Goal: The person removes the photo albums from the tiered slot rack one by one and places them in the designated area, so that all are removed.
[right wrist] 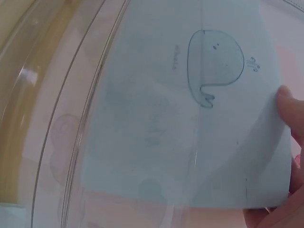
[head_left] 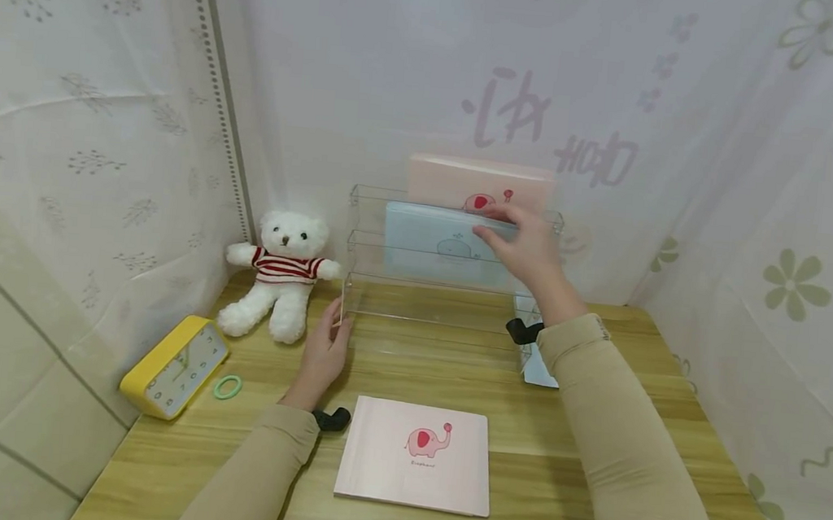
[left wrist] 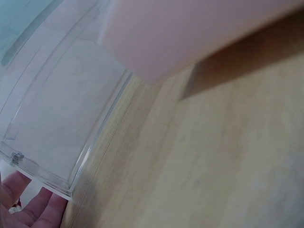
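Observation:
A clear tiered rack (head_left: 427,308) stands at the back of the table. In its middle tier is a pale blue notebook (head_left: 414,239) with a whale drawing, its top right edge pinched by my right hand (head_left: 531,249). The right wrist view shows the thumb on the cover (right wrist: 152,118) and the fingers behind. Behind it, a pink notebook (head_left: 437,178) with an elephant stands in the top tier. My left hand (head_left: 322,355) holds the rack's lower left side; fingers (left wrist: 35,209) show outside the clear panel, the thumb is hidden in the left wrist view.
A pink elephant notebook (head_left: 386,462) lies flat in front of the rack. Left of the rack sits a white teddy bear (head_left: 284,303), near a yellow clock (head_left: 176,363) and a green ring (head_left: 228,387). A light blue item (head_left: 541,372) lies partly behind the right wrist.

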`<state>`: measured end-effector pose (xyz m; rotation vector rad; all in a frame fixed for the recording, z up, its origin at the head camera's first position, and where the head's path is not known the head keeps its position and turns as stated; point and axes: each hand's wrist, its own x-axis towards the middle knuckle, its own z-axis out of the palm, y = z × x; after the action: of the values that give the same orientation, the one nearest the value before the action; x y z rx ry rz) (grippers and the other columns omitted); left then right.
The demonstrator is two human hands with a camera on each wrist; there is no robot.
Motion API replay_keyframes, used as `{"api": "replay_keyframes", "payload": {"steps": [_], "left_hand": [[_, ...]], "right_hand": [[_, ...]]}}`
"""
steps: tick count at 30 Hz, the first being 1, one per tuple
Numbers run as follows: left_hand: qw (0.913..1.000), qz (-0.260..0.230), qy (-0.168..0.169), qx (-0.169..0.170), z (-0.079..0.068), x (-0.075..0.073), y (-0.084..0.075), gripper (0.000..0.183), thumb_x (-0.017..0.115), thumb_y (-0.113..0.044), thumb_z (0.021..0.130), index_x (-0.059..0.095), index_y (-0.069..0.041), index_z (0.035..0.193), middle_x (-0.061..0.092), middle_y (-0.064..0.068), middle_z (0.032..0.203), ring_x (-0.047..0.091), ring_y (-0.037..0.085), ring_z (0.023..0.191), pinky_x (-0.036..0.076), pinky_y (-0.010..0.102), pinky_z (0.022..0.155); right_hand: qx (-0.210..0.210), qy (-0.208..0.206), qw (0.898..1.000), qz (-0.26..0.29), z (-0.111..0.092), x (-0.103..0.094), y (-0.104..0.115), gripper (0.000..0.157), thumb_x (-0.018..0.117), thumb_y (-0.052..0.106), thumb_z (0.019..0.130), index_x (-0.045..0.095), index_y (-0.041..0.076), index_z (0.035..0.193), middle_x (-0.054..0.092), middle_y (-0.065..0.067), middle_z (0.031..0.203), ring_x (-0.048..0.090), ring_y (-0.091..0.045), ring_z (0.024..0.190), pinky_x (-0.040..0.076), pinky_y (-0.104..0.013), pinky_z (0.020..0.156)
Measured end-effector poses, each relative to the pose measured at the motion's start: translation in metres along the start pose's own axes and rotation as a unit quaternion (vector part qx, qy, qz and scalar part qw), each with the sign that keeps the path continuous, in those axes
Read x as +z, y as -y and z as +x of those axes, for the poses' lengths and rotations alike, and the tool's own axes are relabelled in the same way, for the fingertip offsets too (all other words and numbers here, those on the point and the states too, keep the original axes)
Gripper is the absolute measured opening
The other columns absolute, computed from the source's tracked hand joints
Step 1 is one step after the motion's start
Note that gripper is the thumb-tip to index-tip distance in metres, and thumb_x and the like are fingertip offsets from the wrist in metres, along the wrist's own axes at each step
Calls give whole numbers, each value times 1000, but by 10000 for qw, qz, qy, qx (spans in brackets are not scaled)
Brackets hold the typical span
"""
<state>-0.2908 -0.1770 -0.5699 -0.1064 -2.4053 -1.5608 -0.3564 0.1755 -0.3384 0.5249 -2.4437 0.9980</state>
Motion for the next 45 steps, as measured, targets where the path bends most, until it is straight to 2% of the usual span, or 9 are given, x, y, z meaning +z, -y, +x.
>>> {"api": "replay_keyframes", "payload": {"steps": [3,6,16,24,28,30,34,41,45], "left_hand": [[10000,-5,-35,4,1,0,1,55,52,-25,118,38,-22,171,56,26,163,67,49,135,55,68,109],[10000,-33,-48,34,1,1,1,55,52,-25,118,38,-21,171,56,27,162,67,50,135,56,68,109],[10000,-68,5,-10,-2,0,-2,56,51,-31,118,37,-26,172,55,24,163,66,48,136,56,67,108],[10000,29,-62,40,-2,1,0,55,51,-30,118,38,-24,172,56,27,162,68,50,133,56,68,108],[9999,109,-84,81,-1,1,2,56,50,-33,119,38,-23,172,57,27,161,69,50,132,56,68,108],[9999,73,-100,103,0,1,3,56,50,-33,118,38,-23,172,57,27,161,69,50,133,56,68,109],[9999,61,-78,110,1,-1,4,56,49,-34,119,38,-23,172,56,28,161,68,50,135,56,67,109],[9999,52,29,103,1,-1,6,57,50,-30,119,35,-23,174,54,28,163,65,51,137,56,68,109],[9999,-13,-3,127,1,1,6,56,49,-32,119,36,-23,173,55,28,162,67,50,137,56,67,110]], "right_hand": [[107,155,9998,-27,2,3,6,35,84,30,101,79,15,132,77,-8,141,66,-31,142,50,-51,123],[-7,28,10000,44,3,7,9,28,84,21,101,81,11,127,79,-11,134,68,-31,138,52,-50,121],[-531,-1191,9911,285,-6,13,15,18,85,7,97,85,6,115,81,-16,114,72,-35,118,57,-49,109],[-1298,-2373,9621,356,-18,-9,32,14,87,9,94,86,3,106,81,-19,104,73,-39,101,55,-40,88],[-1572,-2643,9506,427,-30,-18,38,9,89,5,92,86,3,100,80,-18,94,71,-39,94,49,-32,85],[-1605,-2534,9531,417,-40,-18,38,9,89,5,91,85,3,100,80,-18,94,71,-38,93,49,-30,86],[-1457,-1963,9684,484,-68,-11,32,13,89,6,91,85,3,103,81,-19,99,70,-37,99,50,-31,92],[-578,-1012,9903,758,-116,15,15,21,90,3,88,86,9,107,83,-11,108,72,-32,110,54,-30,97],[-224,-342,9970,650,-134,30,2,23,89,8,91,86,12,113,84,-7,113,73,-30,114,59,-42,96]]}}
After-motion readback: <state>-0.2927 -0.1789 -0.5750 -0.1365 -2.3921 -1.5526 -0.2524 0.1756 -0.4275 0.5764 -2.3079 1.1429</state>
